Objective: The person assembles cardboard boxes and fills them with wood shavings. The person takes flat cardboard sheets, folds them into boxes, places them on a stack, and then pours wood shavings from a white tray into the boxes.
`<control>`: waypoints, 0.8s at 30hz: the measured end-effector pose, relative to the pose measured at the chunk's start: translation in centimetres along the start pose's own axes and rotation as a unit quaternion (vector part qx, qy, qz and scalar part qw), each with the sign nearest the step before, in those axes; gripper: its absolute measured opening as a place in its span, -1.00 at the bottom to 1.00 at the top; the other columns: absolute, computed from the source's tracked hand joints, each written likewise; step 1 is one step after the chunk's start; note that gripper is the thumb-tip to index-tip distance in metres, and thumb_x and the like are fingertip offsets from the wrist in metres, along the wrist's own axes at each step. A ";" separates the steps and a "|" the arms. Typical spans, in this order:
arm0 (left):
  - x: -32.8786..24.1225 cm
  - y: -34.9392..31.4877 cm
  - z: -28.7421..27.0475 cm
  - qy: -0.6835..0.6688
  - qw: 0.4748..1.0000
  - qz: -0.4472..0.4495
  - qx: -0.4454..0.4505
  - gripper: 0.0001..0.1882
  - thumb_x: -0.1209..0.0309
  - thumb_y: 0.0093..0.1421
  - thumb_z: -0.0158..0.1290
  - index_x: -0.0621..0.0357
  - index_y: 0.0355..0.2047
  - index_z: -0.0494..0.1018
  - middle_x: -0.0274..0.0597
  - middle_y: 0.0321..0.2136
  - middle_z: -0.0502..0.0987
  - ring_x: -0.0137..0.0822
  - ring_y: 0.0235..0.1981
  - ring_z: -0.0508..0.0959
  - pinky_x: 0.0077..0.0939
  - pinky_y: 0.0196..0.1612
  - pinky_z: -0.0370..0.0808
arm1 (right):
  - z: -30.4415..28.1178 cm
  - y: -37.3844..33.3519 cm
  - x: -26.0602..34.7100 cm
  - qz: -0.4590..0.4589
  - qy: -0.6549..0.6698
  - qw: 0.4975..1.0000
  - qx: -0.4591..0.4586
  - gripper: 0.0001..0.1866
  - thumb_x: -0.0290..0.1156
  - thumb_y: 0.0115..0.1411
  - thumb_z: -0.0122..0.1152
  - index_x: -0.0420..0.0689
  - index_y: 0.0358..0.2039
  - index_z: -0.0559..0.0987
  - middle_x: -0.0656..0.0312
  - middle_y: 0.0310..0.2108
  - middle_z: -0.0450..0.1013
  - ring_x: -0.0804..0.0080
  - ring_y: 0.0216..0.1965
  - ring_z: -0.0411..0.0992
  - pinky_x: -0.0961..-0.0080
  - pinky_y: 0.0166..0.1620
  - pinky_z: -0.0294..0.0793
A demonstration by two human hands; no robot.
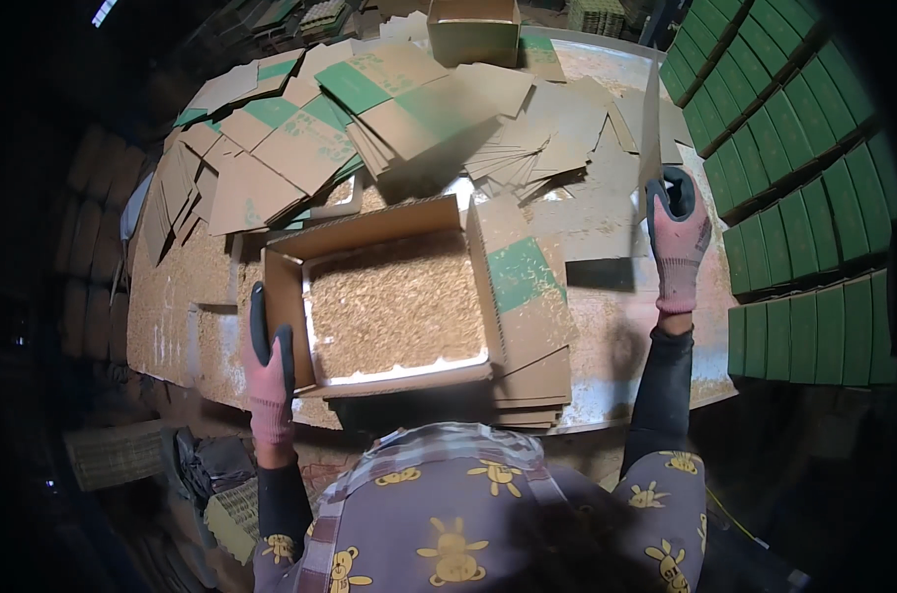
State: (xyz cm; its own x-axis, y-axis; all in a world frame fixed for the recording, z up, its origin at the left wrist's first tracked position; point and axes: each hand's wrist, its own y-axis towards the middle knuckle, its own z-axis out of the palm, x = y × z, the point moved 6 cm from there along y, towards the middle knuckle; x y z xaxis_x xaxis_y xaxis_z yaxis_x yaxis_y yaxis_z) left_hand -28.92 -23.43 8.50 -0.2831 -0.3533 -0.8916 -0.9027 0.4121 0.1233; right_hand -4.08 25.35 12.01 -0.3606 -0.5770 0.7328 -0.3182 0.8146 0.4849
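In front of me sits an open brown cardboard box (pixel 371 235), slightly tilted. Tan, sawdust-like loose material (pixel 394 301) fills it, with the white scalloped edge of a liner or tray (pixel 404 375) showing along the near side. My left hand (pixel 270 381), in a pink and dark grey glove, grips the box's left wall between thumb and fingers. Off to the right, my right hand (pixel 679 242), gloved alike, is closed on the lower end of a flat cardboard sheet (pixel 650 124), held upright and seen nearly edge-on.
Flat brown-and-green cardboard pieces (pixel 394 84) lie heaped across the table's far side. More flat cardboard (pixel 532 321) is stacked beside the box. Rows of green boxes (pixel 804 232) rise at the right. Another open box (pixel 473 40) stands at the back. Loose tan material (pixel 187 287) covers the table's left.
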 end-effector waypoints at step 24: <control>-15.3 0.4 1.9 0.237 0.814 0.464 0.258 -0.83 0.41 -0.04 0.20 0.05 -0.37 0.56 -0.11 -0.09 0.52 -0.12 -0.01 0.49 -0.13 0.01 0.41 | 5.2 -17.2 17.4 -0.355 -0.181 0.826 0.397 -0.77 -0.29 -0.12 0.34 0.13 -0.35 0.63 0.27 -0.26 0.49 0.23 -0.07 0.41 0.25 0.11 0.30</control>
State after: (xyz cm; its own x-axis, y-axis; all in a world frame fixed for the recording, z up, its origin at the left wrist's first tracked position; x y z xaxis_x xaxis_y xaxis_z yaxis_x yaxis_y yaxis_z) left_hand -24.30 -16.24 21.36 -0.9688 0.0771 -0.2357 -0.0076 0.9408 0.3389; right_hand -9.42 1.05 13.93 -0.0283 -0.9902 0.1366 -0.9860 0.0501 0.1588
